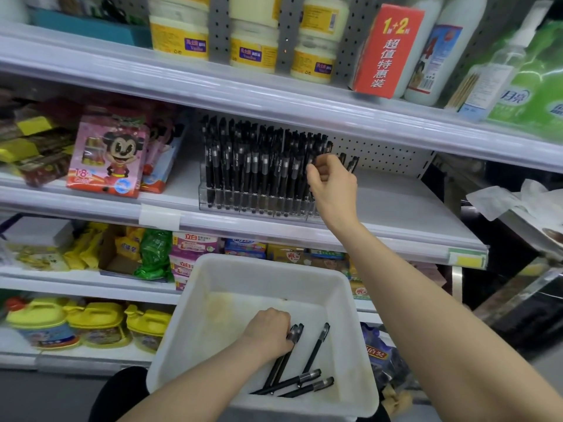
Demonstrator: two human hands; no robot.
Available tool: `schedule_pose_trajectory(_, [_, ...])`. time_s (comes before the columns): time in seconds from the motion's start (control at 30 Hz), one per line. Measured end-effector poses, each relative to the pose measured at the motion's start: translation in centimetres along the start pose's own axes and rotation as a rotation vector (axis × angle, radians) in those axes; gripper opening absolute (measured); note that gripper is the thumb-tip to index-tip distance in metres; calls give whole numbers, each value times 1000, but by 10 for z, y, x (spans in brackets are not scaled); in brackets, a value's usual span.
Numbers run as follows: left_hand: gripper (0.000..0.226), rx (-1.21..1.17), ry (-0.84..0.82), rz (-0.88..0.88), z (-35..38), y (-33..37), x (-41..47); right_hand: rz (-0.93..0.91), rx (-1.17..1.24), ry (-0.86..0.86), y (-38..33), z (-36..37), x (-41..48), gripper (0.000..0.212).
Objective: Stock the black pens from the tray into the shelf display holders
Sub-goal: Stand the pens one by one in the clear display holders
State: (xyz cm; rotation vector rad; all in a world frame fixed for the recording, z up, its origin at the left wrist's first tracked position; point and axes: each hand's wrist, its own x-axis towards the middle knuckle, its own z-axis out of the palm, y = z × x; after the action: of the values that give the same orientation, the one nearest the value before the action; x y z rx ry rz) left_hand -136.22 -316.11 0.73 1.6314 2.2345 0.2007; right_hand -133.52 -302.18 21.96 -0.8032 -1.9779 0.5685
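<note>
A white plastic tray (pixel 350 306) sits low in front of me with several loose black pens (pixel 315 348) on its floor. My left hand (pixel 268 332) reaches into the tray, fingers closed around two black pens (pixel 281 367). On the middle shelf stands a clear acrylic display holder (pixel 213 205) packed with several rows of upright black pens (pixel 253 166). My right hand (pixel 332 181) is at the holder's right end, fingers pinched on a black pen at the top of the rack. Two more pens (pixel 352 162) stand just right of that hand.
Pink boxed colour sets (pixel 106 153) stand left of the holder. The white shelf (pixel 411 208) is bare to the holder's right. Jars (pixel 179 35) and bottles fill the shelf above. Packets and yellow-lidded tubs (pixel 39 321) fill the lower shelves.
</note>
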Motion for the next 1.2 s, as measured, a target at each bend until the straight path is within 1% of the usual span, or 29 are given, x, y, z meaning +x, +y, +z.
schedule_pose_trajectory(0.2, [31,32,4,-14,1,-2,1,37,-51,-33,9,7,-1,21])
schedule_pose_trajectory(0.37, [30,74,9,-61,-4,-10,2,22,-84,-47,15,12,-11,21])
schedule_pose_trajectory(0.47, [27,11,24,-115,-13,-19,2,31,-57,-25,22,13,-24,20])
schedule_pose_trajectory(0.57, [21,-187,113,-169,-31,-23,2,32,-19,-38,27,14,-40,13])
schedule_pose_trajectory(0.67, [13,-431,224,-181,-60,-24,2,-6,-50,-74,34,16,-57,6])
schedule_pose_trajectory(0.77, [15,-648,360,-141,-88,-25,4,-13,-80,-148,41,20,-75,4])
schedule_pose_trajectory(0.87, [16,-787,530,-68,-113,-24,5,38,-21,-200,42,24,-89,8])
schedule_pose_trajectory(0.93, [18,-816,588,-34,-125,-22,5,67,38,-208,38,26,-93,12])
schedule_pose_trajectory(1.03, [18,-760,626,-27,-132,-21,7,108,99,-236,30,26,-93,15])
schedule_pose_trajectory(1.2, [21,-763,649,-14,-130,-15,4,88,63,-248,27,24,-90,11])
